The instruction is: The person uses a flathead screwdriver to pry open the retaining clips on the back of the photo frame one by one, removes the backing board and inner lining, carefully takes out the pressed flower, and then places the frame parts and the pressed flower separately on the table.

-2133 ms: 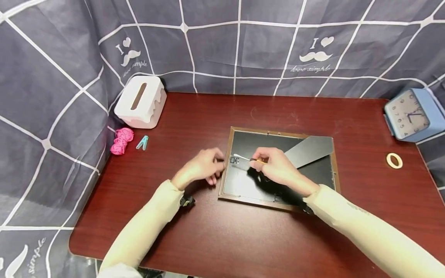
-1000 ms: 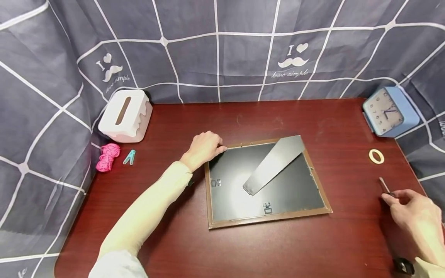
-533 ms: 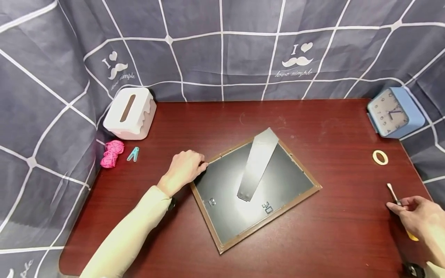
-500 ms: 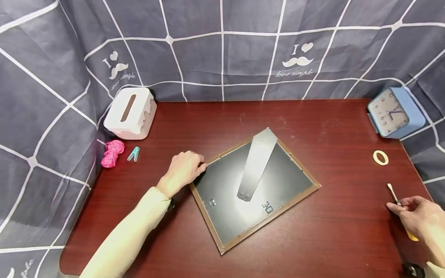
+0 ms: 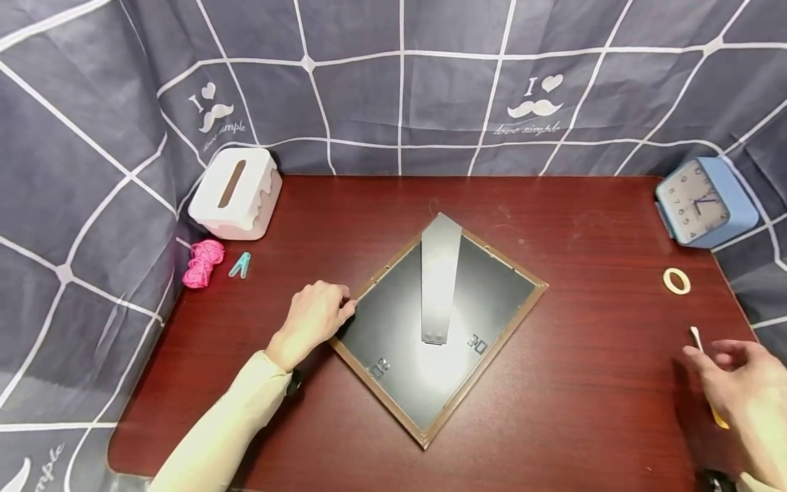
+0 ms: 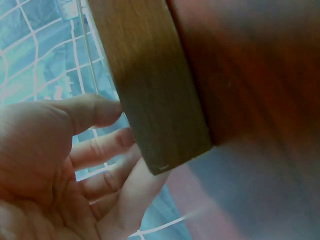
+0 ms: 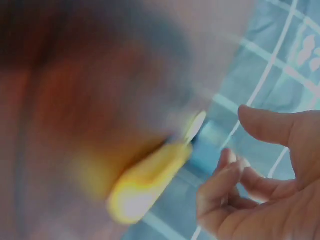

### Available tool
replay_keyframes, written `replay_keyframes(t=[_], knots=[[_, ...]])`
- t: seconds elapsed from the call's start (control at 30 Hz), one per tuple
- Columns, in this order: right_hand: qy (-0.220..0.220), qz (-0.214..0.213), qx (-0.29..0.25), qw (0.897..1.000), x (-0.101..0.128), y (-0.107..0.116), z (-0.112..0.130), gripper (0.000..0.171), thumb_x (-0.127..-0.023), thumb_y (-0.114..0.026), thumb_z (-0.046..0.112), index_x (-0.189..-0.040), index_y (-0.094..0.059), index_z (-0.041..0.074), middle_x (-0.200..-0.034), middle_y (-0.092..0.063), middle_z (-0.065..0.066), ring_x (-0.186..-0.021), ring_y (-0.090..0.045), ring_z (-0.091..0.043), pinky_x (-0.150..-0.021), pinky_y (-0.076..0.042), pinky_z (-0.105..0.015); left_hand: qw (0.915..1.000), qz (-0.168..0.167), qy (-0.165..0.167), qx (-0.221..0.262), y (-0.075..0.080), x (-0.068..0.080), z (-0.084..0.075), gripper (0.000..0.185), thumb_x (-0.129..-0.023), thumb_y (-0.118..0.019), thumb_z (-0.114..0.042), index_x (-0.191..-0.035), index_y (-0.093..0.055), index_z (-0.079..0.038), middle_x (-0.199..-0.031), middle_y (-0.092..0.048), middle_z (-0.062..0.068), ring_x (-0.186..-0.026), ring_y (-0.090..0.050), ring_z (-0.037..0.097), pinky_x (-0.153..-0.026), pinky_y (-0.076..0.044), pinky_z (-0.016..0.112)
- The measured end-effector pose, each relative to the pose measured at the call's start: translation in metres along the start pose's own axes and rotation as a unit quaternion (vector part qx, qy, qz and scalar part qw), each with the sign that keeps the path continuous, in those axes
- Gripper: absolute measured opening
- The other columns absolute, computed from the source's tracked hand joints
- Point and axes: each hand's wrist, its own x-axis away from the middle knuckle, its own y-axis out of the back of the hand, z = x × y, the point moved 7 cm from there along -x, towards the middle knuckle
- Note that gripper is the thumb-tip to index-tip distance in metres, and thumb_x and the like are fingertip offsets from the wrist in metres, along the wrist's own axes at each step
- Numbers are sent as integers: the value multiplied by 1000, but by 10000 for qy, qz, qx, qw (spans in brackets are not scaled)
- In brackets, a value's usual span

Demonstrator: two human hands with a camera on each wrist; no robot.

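A picture frame [image 5: 486,372] lies back up on the table in the head view, turned cornerwise, its wooden border round a dark backing board. My left hand [image 5: 315,316] grips its left corner. In the left wrist view the thumb [image 6: 102,110] and fingertips meet the wooden edge [image 6: 155,95]. A grey stand leg [image 5: 438,287] lies across the backing, among small metal hangers [image 5: 477,344]. At the far right, a screwdriver [image 7: 150,182] with a yellow handle rests on the table. My right hand [image 5: 740,383] hovers over it, fingers loose and apart from the handle.
A white tissue box [image 5: 236,195], pink yarn [image 5: 203,263] and a teal clothespin [image 5: 240,265] stand or lie at the left. On the right are a blue alarm clock [image 5: 707,201] and a cream tape roll [image 5: 677,281]. A grey curtain [image 5: 455,102] hangs behind the table.
The picture frame has turned counterclockwise, my left hand drawing its corner left and nearer. My right hand has carried the screwdriver from the frame to the far right and let go of it.
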Motion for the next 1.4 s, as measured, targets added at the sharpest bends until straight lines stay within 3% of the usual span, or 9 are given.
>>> replay_keyframes(t=[0.07,0.13,0.33,0.63,0.77,0.9,1.0,1.23,1.4], knots=[[239,-95,-113,9996,10,-1,17,50,-104,-70,38,-130,-67,-4,-66,-51,30,-62,-27,24,-59,-35,-20,9999,-76,64,131,2,6,0,26,-96,-73,-29,-72,-69,-22,-60,-61,1,-58,-61,29,-44,-47,47],[701,-48,-55,9975,19,-7,37,45,-103,-71,40,-123,-73,0,-66,-50,37,-66,-30,25,-61,-37,-23,9995,-101,185,255,1,11,2,31,-96,-73,-29,-68,-64,-21,-59,-58,1,-56,-58,29,-44,-45,46],[2018,555,-232,9776,49,-39,104,33,-101,-78,35,-110,-80,4,-83,-80,-13,-71,-63,-10,-58,-42,-22,9959,172,555,694,-19,23,9,9,-94,-72,-29,-87,-76,-26,-70,-70,-4,-61,-62,23,-52,-53,42],[2367,2642,-932,9303,82,-96,159,36,-104,-76,28,-122,-74,-3,-83,-80,-3,-67,-67,-9,-59,-57,-23,9882,667,805,1116,-36,40,-12,43,-93,-71,-31,-135,-75,-21,-102,-83,2,-89,-77,25,-81,-69,47],[2388,3014,-1054,9171,86,-107,168,38,-105,-74,27,-126,-73,-4,-89,-81,-4,-71,-67,-10,-61,-59,-23,9830,719,1025,1343,-39,47,-20,53,-91,-71,-31,-144,-70,-22,-89,-77,0,-83,-71,21,-80,-66,43],[2403,3225,-1211,9075,87,-113,174,40,-106,-72,25,-130,-71,-7,-91,-79,-5,-73,-66,-10,-62,-59,-23,9792,676,1190,1500,-39,53,-27,58,-89,-71,-28,-146,-69,-19,-100,-80,3,-82,-70,20,-79,-66,42],[2379,3305,-1345,9034,86,-116,176,40,-106,-72,23,-131,-69,-8,-91,-78,-5,-73,-66,-10,-64,-60,-23,9783,601,1252,1535,-39,54,-30,57,-88,-70,-27,-145,-70,-17,-102,-80,4,-81,-70,20,-77,-67,42],[2350,3326,-1582,8995,83,-118,183,46,-107,-71,24,-138,-65,-10,-94,-81,-7,-74,-67,-10,-65,-58,-23,9698,783,1451,1797,-35,54,-34,64,-88,-68,-24,-150,-64,-9,-59,-62,-8,-53,-63,7,-69,-63,32],[2761,2570,-1199,9183,83,-105,201,50,-105,-75,29,-138,-66,-7,-94,-81,-9,-79,-72,-17,-72,-59,-26,9592,1016,1505,2168,-32,52,-36,67,-91,-67,-22,-155,-57,-7,-58,-64,-9,-40,-63,2,-83,-69,37]])
